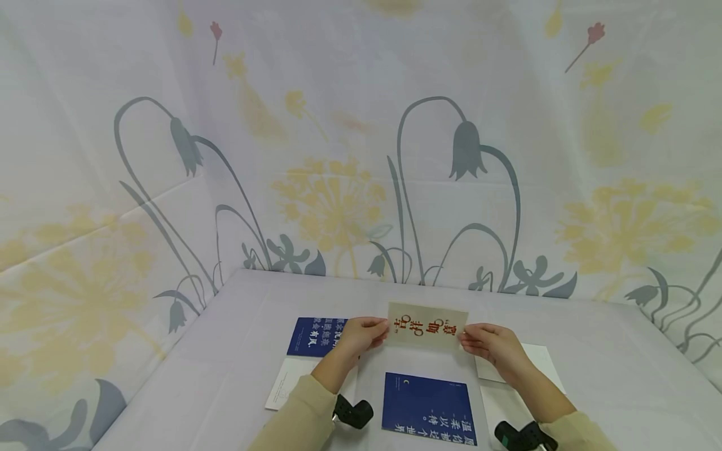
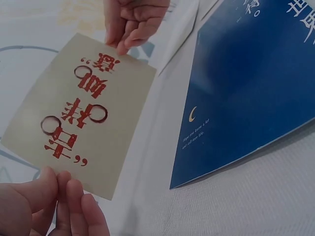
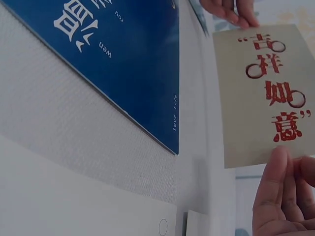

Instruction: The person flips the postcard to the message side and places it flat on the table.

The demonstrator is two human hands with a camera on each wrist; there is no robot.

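Between both hands a beige card [image 1: 427, 326] with red Chinese characters and dark rings is held up above the white table. My left hand [image 1: 361, 337] pinches one short end of it. At the opposite end, my right hand [image 1: 495, 351] pinches the card between thumb and fingers. In the left wrist view the printed face of the card [image 2: 81, 115] shows fully, tilted. The right wrist view also shows that face of the card [image 3: 266, 98], with right-hand fingertips at its lower edge. Below it on the table lies a blue booklet [image 1: 429, 407] with white characters.
Left of the hands lie a blue card [image 1: 307, 335] and a white card [image 1: 282, 382], partly behind the left arm. White cards [image 1: 544, 363] lie under the right forearm. A flower-printed cloth [image 1: 361, 156] hangs behind the table [image 1: 197, 376].
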